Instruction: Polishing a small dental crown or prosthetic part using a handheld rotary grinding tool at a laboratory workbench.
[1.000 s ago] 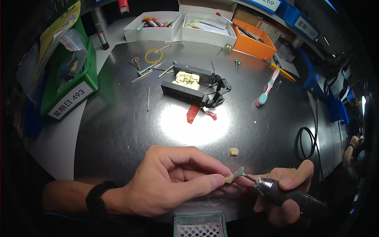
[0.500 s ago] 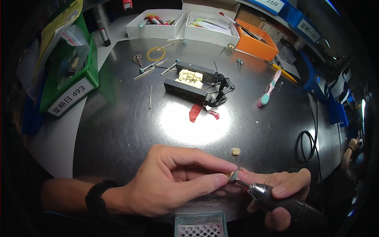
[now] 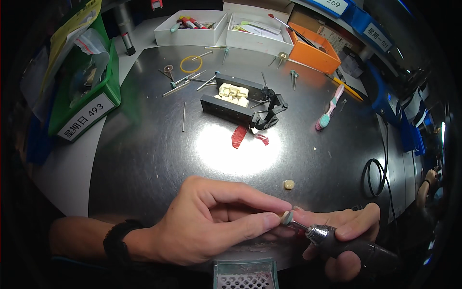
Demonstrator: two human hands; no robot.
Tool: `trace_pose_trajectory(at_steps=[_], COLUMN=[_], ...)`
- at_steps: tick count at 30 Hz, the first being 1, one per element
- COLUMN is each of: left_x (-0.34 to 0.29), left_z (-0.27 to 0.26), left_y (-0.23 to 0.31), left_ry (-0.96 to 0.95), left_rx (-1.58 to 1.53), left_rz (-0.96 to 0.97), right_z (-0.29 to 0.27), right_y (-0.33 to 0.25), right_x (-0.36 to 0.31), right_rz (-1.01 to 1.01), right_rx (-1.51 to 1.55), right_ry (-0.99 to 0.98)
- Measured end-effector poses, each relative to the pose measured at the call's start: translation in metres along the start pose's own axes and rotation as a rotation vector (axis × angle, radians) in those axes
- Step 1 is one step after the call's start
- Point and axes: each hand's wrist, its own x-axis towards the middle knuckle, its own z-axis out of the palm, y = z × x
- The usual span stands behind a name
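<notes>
My left hand (image 3: 207, 224) pinches a small tooth-coloured piece, probably a dental crown (image 3: 282, 216), between thumb and index finger; the fingertips mostly hide it. Wrapped round a dark rotary handpiece (image 3: 353, 251) with a silver nose is my right hand (image 3: 358, 224). The handpiece's green grinding wheel (image 3: 288, 218) meets the pinched piece, or sits just in front of it. Another tooth-coloured crown (image 3: 288, 184) lies on the metal bench just beyond the fingers. Farther back stands a black articulator (image 3: 226, 109) with cream tooth models (image 3: 233, 94) in it.
Loose burs (image 3: 184, 117) and a yellow rubber band (image 3: 191, 64) lie beyond. Red film scraps (image 3: 238, 137) are near the articulator, a toothbrush (image 3: 330, 108) and black cable (image 3: 368, 176) to the right. A green bin (image 3: 113, 82) stands left; a perforated tray (image 3: 245, 264) sits at the near edge.
Both hands keep their grips. The handpiece and its wheel have shifted very slightly to the right and down; the wheel's tilt looks a little different.
</notes>
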Motion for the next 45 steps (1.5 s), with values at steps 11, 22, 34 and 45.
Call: trace_pose_trajectory(at_steps=[11, 22, 34, 45], left_x=[-0.002, 0.0, -0.001, -0.001], left_z=[-0.001, -0.002, 0.0, 0.002], left_y=[-0.001, 0.0, 0.002, 0.003], left_ry=[0.035, -0.002, 0.01, 0.001], left_rx=[-0.044, -0.033, 0.075, 0.012], left_rz=[-0.024, -0.02, -0.012, -0.035], right_z=[-0.005, 0.001, 0.003, -0.001], right_y=[0.007, 0.0, 0.003, -0.006], right_x=[0.001, -0.002, 0.004, -0.001], right_rz=[0.007, 0.039, -0.064, 0.007], right_rx=[0.057, -0.035, 0.225, -0.009], right_ry=[-0.073, 0.008, -0.124, 0.1])
